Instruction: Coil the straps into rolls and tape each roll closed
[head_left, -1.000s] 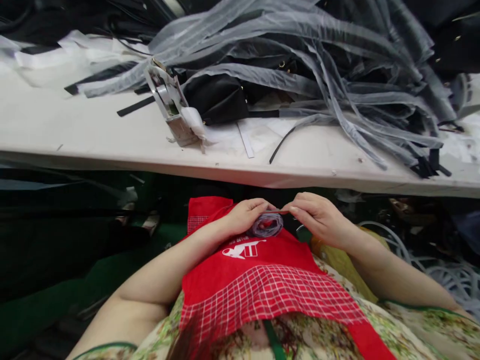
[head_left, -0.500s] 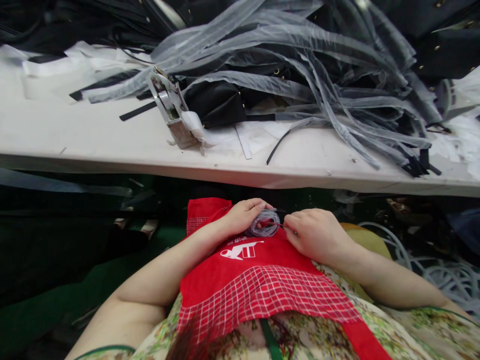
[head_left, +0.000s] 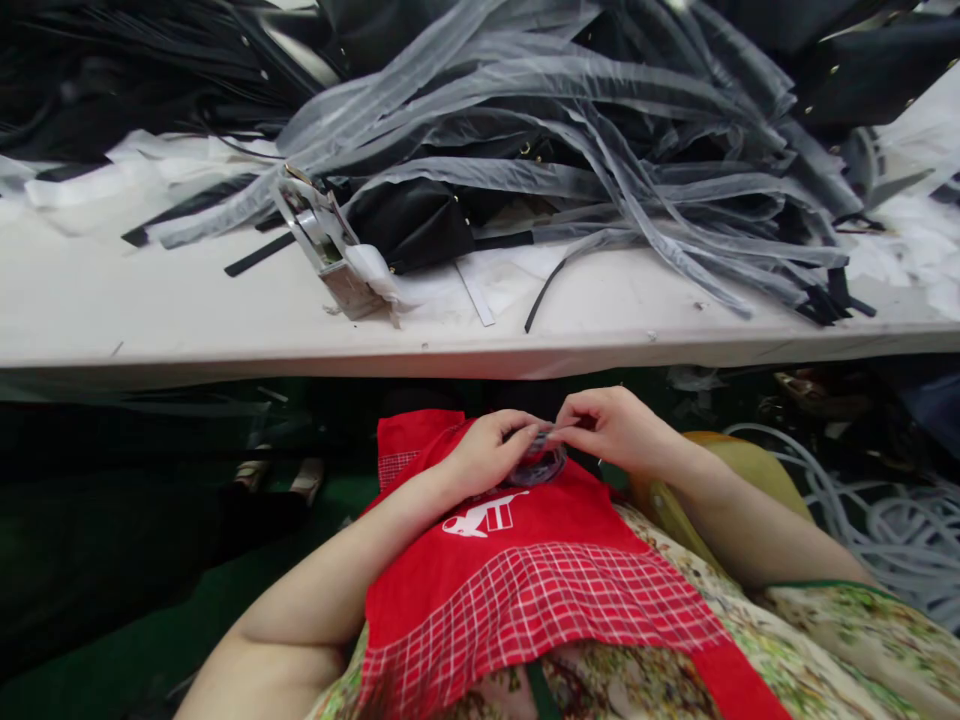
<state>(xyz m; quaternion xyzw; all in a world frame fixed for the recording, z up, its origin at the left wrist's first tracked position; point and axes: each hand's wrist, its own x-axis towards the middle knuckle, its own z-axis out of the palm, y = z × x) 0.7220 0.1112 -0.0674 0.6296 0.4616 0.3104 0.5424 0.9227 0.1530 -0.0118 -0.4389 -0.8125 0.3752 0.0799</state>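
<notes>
A greyish-blue coil of thin cord (head_left: 543, 470) rests in my lap over the red apron (head_left: 540, 525). My left hand (head_left: 487, 448) is closed on the coil's left and upper side, thumb and fingers pressed together. Just to the right, my right hand (head_left: 619, 425) pinches at the coil's top, its fingertips touching or almost touching those of the left. What lies between the right fingertips looks like a strand of the cord, partly hidden and blurred.
Ahead is a white table (head_left: 187, 300) with a tape dispenser (head_left: 330, 250), black bags (head_left: 420, 220) and long strips in clear plastic wrap (head_left: 637, 190). White tubing (head_left: 900, 530) lies on the floor at right, beside a yellowish seat (head_left: 712, 490). Another person's shoes (head_left: 307, 478) show at left.
My right hand has come left and up, from the coil's right side to its top beside my left fingers. The coil is now more covered. The whole view has shifted slightly.
</notes>
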